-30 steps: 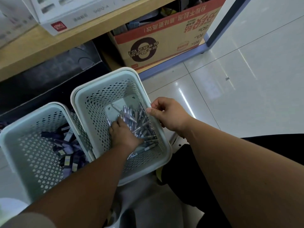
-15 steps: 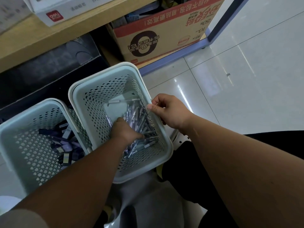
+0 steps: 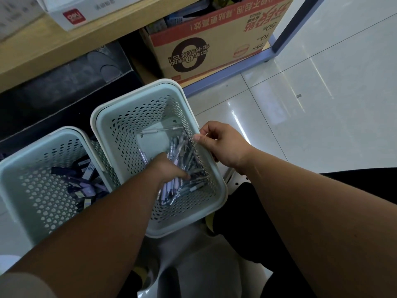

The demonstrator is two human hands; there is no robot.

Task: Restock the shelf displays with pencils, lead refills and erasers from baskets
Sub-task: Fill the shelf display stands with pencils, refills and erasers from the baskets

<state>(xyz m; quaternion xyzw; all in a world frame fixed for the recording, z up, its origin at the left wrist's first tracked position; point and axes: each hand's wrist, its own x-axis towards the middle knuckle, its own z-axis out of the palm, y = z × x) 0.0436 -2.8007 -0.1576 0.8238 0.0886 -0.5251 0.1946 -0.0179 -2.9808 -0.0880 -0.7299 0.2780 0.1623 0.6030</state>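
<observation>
Reaching into the pale basket [image 3: 137, 91], the left hand [image 3: 167, 168] curls around a bunch of pencils [image 3: 171, 190] lying in it, while the right hand [image 3: 223, 145] pinches the basket's right rim.

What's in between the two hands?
In the head view, pencils and the holey basket wall lie between the left hand and right hand.
</observation>
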